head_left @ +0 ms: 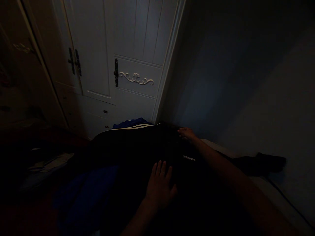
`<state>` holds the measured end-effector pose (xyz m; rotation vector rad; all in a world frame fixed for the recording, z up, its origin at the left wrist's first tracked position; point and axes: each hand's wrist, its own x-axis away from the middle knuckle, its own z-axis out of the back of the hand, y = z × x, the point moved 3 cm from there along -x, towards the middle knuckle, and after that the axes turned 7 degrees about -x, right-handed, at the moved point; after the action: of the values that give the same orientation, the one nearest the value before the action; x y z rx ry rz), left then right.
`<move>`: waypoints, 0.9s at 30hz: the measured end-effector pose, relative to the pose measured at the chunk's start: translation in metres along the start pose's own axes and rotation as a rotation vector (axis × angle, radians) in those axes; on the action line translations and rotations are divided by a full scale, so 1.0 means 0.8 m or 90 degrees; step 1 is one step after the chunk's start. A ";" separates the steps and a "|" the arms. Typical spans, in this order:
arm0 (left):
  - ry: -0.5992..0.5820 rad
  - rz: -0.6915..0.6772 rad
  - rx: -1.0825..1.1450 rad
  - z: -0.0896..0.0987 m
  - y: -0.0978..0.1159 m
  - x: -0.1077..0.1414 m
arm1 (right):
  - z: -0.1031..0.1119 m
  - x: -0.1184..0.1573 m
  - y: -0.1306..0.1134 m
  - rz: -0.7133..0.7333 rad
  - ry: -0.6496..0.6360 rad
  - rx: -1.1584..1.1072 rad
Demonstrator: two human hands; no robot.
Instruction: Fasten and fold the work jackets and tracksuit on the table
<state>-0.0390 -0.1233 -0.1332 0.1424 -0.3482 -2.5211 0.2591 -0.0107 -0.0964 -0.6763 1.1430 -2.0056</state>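
A black garment (137, 147), which looks like a track jacket, lies spread in front of me. White stripes run along its far left edge and small white lettering shows on its right part. My left hand (160, 183) rests flat on the middle of it, fingers spread, a ring on one finger. At the garment's far edge, my right hand (186, 133) has its fingers bent together on the cloth, seemingly pinching it. Darkness hides the garment's folds. Blue cloth (91, 186) shows at its left, and more blue cloth (133, 122) pokes out behind the stripes.
A white wardrobe (133, 39) with dark handles and carved trim stands ahead. To its right is a plain wall (236, 72). A dark item (261, 163) with a thin cord lies at right on a pale surface. Dim cloth (46, 167) lies at left.
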 end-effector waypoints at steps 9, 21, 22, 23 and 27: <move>-0.009 0.003 -0.007 0.005 0.002 0.000 | -0.008 0.030 -0.016 0.126 0.094 0.133; 0.000 0.003 -0.023 0.005 0.002 0.002 | 0.013 0.037 0.010 0.253 0.082 0.161; 0.002 0.004 -0.023 0.005 0.002 0.002 | 0.014 0.036 0.013 0.245 0.076 0.147; 0.004 0.006 -0.024 0.005 0.002 0.002 | 0.014 0.035 0.015 0.237 0.067 0.133; 0.008 0.005 -0.031 0.004 0.002 0.002 | 0.014 0.029 0.019 0.232 0.022 0.084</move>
<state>-0.0401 -0.1249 -0.1300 0.1379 -0.2817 -2.5170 0.2580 -0.0401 -0.1026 -0.3396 1.0569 -1.7667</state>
